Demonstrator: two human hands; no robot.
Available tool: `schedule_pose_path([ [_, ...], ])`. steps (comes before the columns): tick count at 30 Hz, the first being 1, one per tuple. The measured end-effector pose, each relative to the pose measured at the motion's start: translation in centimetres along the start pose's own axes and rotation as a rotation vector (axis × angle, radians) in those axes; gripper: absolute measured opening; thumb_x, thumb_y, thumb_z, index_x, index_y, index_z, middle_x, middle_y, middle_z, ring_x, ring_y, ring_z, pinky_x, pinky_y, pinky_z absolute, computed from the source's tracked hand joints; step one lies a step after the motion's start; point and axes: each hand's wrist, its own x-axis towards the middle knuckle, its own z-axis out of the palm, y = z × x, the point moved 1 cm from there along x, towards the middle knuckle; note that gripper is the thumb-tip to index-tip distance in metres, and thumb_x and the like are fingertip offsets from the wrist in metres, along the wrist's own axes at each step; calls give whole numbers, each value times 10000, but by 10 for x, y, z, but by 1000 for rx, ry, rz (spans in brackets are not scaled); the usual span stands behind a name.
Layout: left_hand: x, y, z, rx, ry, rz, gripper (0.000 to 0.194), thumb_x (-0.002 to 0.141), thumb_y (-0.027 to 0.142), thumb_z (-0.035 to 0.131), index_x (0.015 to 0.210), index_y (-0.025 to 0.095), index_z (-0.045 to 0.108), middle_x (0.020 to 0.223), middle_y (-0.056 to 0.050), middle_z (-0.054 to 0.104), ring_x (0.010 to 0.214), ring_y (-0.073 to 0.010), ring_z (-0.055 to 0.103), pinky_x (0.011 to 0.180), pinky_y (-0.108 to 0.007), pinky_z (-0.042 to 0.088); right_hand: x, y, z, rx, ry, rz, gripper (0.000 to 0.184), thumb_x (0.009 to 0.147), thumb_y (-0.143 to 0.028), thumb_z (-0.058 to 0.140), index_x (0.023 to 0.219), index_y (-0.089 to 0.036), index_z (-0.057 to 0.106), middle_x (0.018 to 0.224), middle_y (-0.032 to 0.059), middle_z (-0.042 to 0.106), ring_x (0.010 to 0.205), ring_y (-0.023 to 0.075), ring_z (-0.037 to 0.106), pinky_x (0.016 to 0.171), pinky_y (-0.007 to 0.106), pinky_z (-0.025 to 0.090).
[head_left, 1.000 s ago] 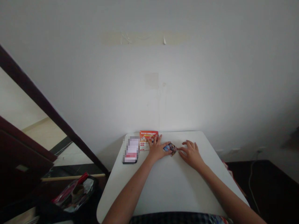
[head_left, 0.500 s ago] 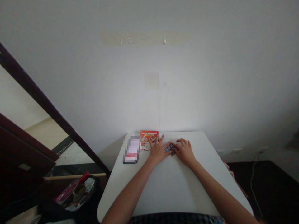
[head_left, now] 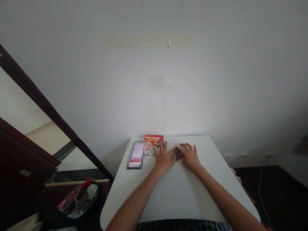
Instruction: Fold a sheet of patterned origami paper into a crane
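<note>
A small card [head_left: 177, 154] with a dark, many-coloured print lies between my two hands on the white table [head_left: 178, 192]. The thumb and index finger of my left hand [head_left: 165, 159] hold its left side, while the other fingers spread toward a red and white printed leaflet [head_left: 153, 140]. At the card's right side, the thumb and index finger of my right hand [head_left: 190, 156] press close against it, with the remaining fingers raised a little. Fingers cover much of the card, so its full outline is hidden.
A phone [head_left: 135, 154] with a blurred screen lies left of the leaflet. Behind the table rises a pale wall [head_left: 204, 80]. On the floor at left stands an open bag [head_left: 80, 199] of mixed things; a cable [head_left: 260, 189] hangs at right.
My right hand has moved left onto the card, and less of the card shows. The left hand stays at its left side with only a slight shift.
</note>
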Motion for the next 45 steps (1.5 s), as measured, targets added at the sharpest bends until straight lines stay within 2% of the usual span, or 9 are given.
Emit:
schedule_pose_path([
  [3, -1, 1, -2, -6, -11, -23, 543, 910, 656, 380, 1441, 543, 387, 1619, 49, 291, 1510, -407, 40, 1109, -761, -82, 0, 0, -1, -4, -9, 13, 421, 968, -333, 431, 1370, -424, 518, 1472, 24, 484, 1402, 313, 308, 1136, 678, 164],
  [9, -2, 2, -2, -9, 0, -28, 534, 916, 640, 384, 1441, 541, 389, 1619, 50, 291, 1512, -407, 12, 1108, -760, -94, 1, -1, -1, -12, 15, -49, 432, 977, -310, 382, 1379, -393, 517, 1488, 10, 486, 1431, 304, 280, 1166, 676, 83],
  [13, -3, 2, 0, -19, 43, -25, 534, 914, 628, 410, 1432, 504, 434, 1625, 42, 278, 1511, -414, 14, 1134, -732, -93, 0, -2, 1, -3, -12, -17, 463, 978, -287, 349, 1413, -386, 476, 1534, 22, 428, 1434, 319, 274, 1142, 704, 139],
  [19, -2, -1, 4, -3, 61, -23, 525, 903, 649, 430, 1419, 550, 415, 1625, 52, 269, 1508, -406, 74, 1116, -778, -55, 0, -4, 4, -10, -41, 25, 478, 980, -267, 311, 1420, -376, 463, 1581, 11, 352, 1443, 325, 255, 1120, 723, 185],
  [25, -1, -3, 7, -23, 81, -12, 530, 902, 649, 436, 1419, 534, 429, 1629, 50, 265, 1504, -411, 98, 1125, -760, -65, 0, -5, 0, -30, -95, -12, 567, 932, -193, 335, 1467, -363, 412, 1601, -8, 320, 1466, 323, 203, 1139, 723, 113],
  [30, -2, -6, 10, -11, 114, 7, 522, 903, 651, 426, 1413, 543, 434, 1627, 60, 271, 1513, -405, 72, 1116, -767, -75, -1, -10, -9, -56, -133, -21, 562, 932, -213, 333, 1476, -339, 403, 1616, -30, 284, 1493, 289, 143, 1174, 677, 31],
  [35, -3, -11, 5, 16, 111, 20, 512, 912, 668, 393, 1405, 541, 448, 1619, 47, 296, 1514, -401, 73, 1109, -760, -99, -2, -14, -14, -66, -121, 24, 539, 942, -224, 332, 1450, -374, 433, 1615, -42, 284, 1497, 298, 141, 1161, 692, 48],
  [40, -3, -15, -5, 68, 133, 125, 503, 926, 667, 367, 1406, 538, 446, 1629, 46, 271, 1511, -378, 131, 1126, -726, -116, -3, -17, -17, -77, -108, 37, 512, 954, -254, 342, 1441, -370, 447, 1608, -30, 303, 1493, 304, 159, 1166, 679, 34],
  [45, -7, -24, -10, 64, 136, 163, 489, 942, 650, 347, 1404, 531, 454, 1620, 36, 296, 1505, -378, 156, 1114, -753, -97, -1, -18, -22, -88, -125, 41, 508, 955, -261, 355, 1436, -394, 446, 1605, -31, 309, 1499, 305, 145, 1156, 689, 4],
])
